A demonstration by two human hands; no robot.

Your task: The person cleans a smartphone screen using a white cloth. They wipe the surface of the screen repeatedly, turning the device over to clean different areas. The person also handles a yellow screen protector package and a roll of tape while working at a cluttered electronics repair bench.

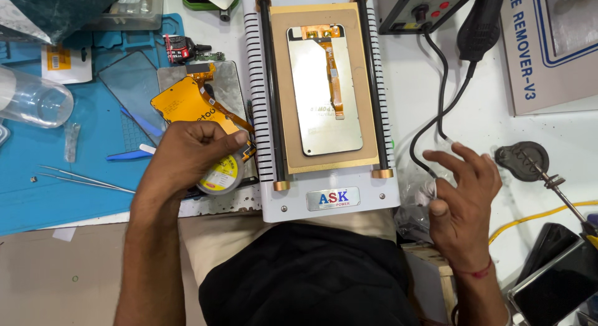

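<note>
My left hand (pixel 190 153) is closed around a small round spool (pixel 222 175) with a yellow and white label, held over a phone screen panel with an orange back and flex cable (pixel 187 98). My right hand (pixel 464 195) hovers at the right with fingers spread, pinching what looks like a thin wire end between thumb and forefinger, close to a black cable (pixel 430 129). Between my hands stands a white heating plate machine (pixel 268 204), and a phone display (pixel 324 89) lies face down on its tan pad.
A blue work mat (pixel 37 195) at the left carries tweezers (pixel 81 178), a blue pry tool (pixel 128 155) and a clear plastic cup (pixel 31 98). A control box with red digits (pixel 417 8), a grey box (pixel 548 45), a soldering iron stand (pixel 523 161) and a dark phone (pixel 557 282) sit at the right.
</note>
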